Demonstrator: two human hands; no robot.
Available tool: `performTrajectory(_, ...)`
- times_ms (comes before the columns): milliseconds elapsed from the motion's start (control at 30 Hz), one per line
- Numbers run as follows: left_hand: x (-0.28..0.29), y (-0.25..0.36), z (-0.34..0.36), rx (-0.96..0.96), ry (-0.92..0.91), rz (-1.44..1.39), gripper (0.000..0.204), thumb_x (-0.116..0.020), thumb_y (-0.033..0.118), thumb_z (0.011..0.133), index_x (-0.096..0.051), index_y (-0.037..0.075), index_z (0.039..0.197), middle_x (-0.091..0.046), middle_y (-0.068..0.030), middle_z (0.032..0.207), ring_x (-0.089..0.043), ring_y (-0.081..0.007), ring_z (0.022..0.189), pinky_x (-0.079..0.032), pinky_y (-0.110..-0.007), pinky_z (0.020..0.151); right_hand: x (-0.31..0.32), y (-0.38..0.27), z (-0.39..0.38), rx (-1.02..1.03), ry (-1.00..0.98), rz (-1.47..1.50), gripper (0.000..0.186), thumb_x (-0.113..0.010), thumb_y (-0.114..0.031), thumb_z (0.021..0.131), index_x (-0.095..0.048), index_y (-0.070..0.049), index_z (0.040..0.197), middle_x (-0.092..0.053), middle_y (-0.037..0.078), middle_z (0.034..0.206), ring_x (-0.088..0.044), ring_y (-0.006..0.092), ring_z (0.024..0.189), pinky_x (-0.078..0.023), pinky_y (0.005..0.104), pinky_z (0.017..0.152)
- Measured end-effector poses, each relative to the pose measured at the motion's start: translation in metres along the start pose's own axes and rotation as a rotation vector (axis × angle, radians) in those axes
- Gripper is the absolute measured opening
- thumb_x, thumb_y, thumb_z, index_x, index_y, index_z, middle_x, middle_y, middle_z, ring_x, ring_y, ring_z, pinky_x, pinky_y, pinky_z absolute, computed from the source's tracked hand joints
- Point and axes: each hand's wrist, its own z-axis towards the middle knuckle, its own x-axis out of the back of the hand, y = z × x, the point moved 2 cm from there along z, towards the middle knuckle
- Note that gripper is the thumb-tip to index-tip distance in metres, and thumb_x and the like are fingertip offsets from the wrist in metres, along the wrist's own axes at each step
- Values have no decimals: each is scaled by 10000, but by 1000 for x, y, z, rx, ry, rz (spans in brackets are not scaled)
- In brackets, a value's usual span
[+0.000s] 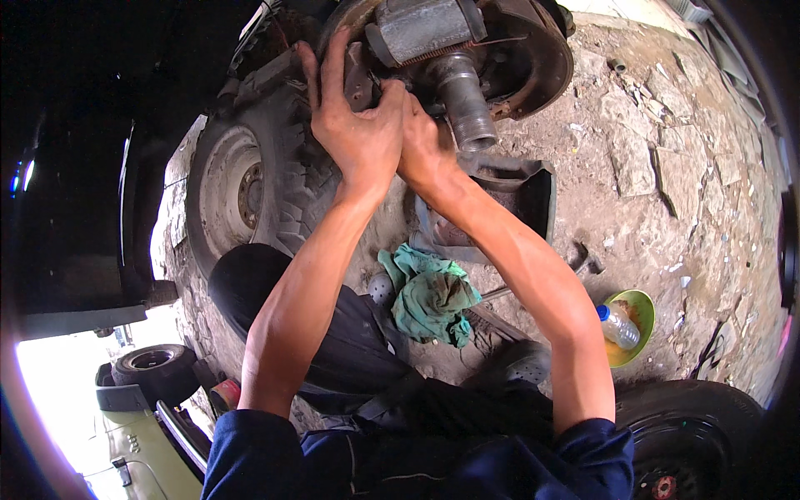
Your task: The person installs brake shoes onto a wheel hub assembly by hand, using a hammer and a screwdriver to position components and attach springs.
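A rusty drum brake assembly (546, 71) hangs at the top, with a grey curved brake shoe (425, 32), a coil spring (437, 53) below it and a threaded axle spindle (468, 104) pointing toward me. My left hand (358, 133) straddles a rusty brake bracket (358, 79) left of the spindle, its long fingers stretched up along one side and its thumb on the other. Pressed against it, my right hand (429, 150) is curled beside the spindle. Its fingertips, and whatever they hold, are hidden behind the left hand.
A dark tray (533, 196) lies below the spindle, near a green rag (433, 300) and a hammer (589, 260). Right of my arm, a green bowl (640, 312) holds a clear bottle (618, 327). Wheels stand at left (237, 192) and lower right (692, 442). Stony ground extends rightward.
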Motion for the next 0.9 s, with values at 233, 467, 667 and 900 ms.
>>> performTrajectory(233,0,0,3,-13,39,52,619,-696,0,717,-540,48,1315,-404,-318,1443,-371,-390,1385,-372,-432,1087,0,-1,9,116,5,21,499,-639,-149,841,-464,-13,1288,-557,271,1179,-586,441,1069,-521,455,831)
performTrajectory(467,1,-4,3,-32,45,49,588,-677,-20,709,-564,59,1280,-434,-290,1429,-455,-356,1326,-412,-423,1053,-8,1,8,5,-1,15,506,-625,-144,842,-440,-34,1300,-575,271,1136,-607,458,997,-530,479,778)
performTrajectory(667,-5,-2,6,-39,66,24,554,-670,20,678,-603,74,1226,-473,-304,1384,-499,-419,1276,-453,-440,1012,-22,17,12,88,139,-203,407,-619,-120,796,-474,-23,1164,-568,206,971,-619,395,793,-532,464,619)
performTrajectory(900,-2,5,5,-76,25,41,572,-683,-31,696,-566,31,1252,-514,-222,1346,-531,-316,1232,-435,-399,1032,-11,5,9,303,277,-300,276,-573,-94,774,-517,-1,1028,-532,123,893,-604,274,722,-552,344,583)
